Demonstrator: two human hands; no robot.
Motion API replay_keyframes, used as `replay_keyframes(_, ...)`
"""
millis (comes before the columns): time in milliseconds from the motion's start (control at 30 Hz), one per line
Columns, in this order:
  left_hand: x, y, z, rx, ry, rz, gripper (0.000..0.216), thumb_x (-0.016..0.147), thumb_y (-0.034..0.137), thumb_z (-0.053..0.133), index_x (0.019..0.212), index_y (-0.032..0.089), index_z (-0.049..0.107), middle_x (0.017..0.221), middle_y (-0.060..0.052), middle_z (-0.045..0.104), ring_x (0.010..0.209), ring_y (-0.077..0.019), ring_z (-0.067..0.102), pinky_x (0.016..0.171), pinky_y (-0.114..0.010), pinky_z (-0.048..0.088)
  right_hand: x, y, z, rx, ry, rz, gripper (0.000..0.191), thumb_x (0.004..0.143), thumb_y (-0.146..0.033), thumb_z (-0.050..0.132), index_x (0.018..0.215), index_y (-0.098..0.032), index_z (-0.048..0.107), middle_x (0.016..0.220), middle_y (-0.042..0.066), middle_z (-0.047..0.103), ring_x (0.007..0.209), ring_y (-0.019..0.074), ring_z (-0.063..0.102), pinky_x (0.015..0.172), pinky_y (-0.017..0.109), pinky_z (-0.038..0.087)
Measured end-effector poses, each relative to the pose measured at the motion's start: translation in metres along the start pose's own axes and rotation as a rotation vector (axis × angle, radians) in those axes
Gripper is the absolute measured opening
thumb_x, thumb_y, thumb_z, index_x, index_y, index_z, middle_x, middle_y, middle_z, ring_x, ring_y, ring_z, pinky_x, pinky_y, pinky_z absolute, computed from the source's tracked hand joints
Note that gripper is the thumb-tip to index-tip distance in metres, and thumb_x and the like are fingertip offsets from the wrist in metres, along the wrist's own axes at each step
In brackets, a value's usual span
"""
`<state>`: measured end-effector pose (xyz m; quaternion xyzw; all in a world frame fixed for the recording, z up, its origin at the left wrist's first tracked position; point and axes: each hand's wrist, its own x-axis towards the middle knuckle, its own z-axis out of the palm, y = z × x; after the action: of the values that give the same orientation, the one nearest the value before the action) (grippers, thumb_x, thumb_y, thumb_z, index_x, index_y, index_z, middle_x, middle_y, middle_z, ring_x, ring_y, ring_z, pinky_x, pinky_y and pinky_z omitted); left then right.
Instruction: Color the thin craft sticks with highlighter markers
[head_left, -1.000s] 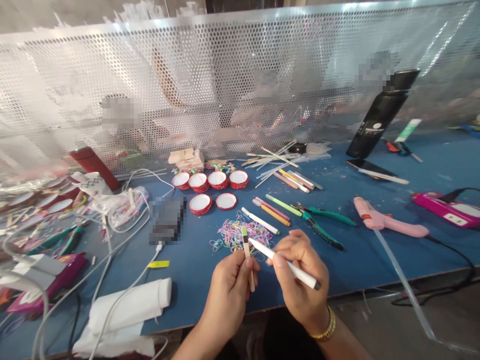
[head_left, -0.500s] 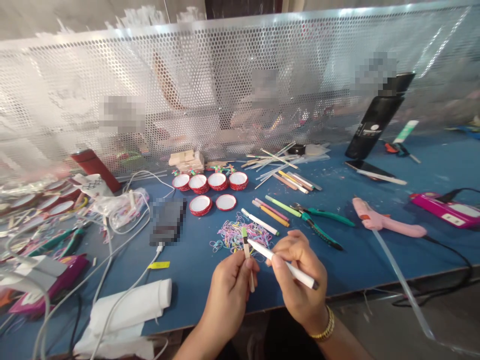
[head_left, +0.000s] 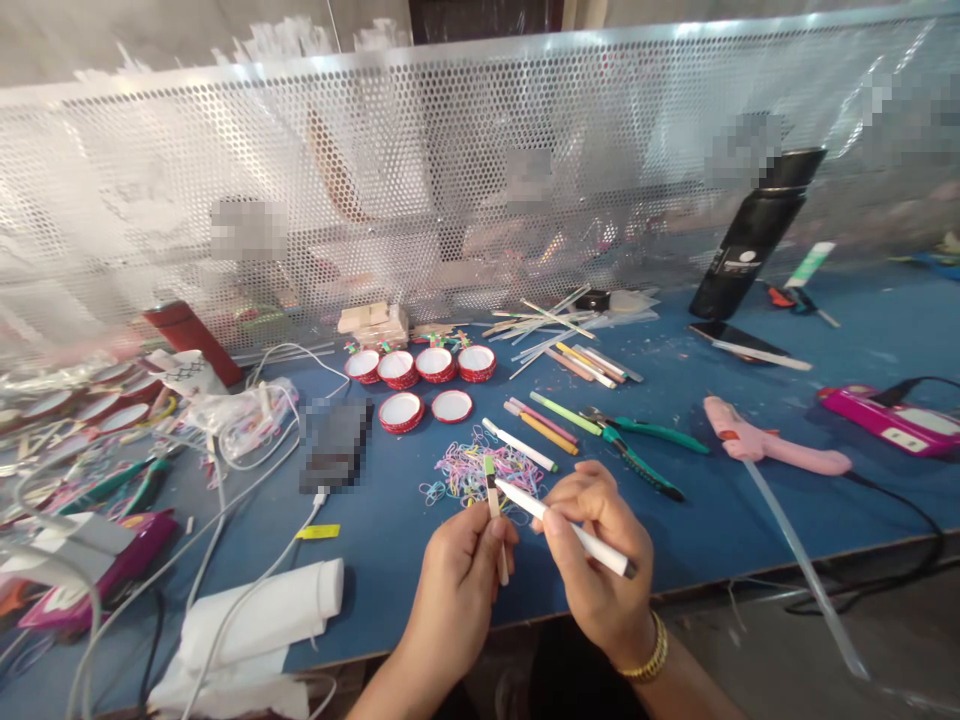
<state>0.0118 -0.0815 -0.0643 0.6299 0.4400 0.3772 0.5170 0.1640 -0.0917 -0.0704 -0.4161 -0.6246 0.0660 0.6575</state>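
Near the table's front edge, my left hand pinches a flat wooden stick. The stick stands tilted up, with a green tip and a black band below it. My right hand is closed round a white marker pen like a writing tool, its tip touching or very near the black band. Just behind both hands lies a heap of coloured rubber bands. Beyond the heap rest a white marker with a green end and several coloured markers.
Red-rimmed lids stand in stacks at centre back. Green-handled pliers and a pink glue gun lie to the right. On the left are a phone, white cables and a white roll. A perforated metal screen runs behind.
Almost nothing differs. Both hands keep their grips, and the marker tip stays at the stick's black band; the view has shifted very slightly.
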Motion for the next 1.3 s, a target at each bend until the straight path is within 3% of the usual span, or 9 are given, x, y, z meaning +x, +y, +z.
replay_keyframes(1300, 0.0007, -0.0003, -0.0003, 0.069, 0.004, 0.036, 0.043, 0.103, 0.048, 0.043, 0.075, 0.018, 0.055, 0.059, 0.004, 0.049, 0.049, -0.0077, 0.039, 0.049, -0.020, 0.031, 0.0005, 0.0007, 0.0014, 0.030, -0.006, -0.010, 0.015, 0.089, -0.012, 0.056, 0.079, -0.023, 0.051, 0.067, -0.007, 0.061, 0.061, 0.0130, 0.058, 0.102, 0.046, 0.034)
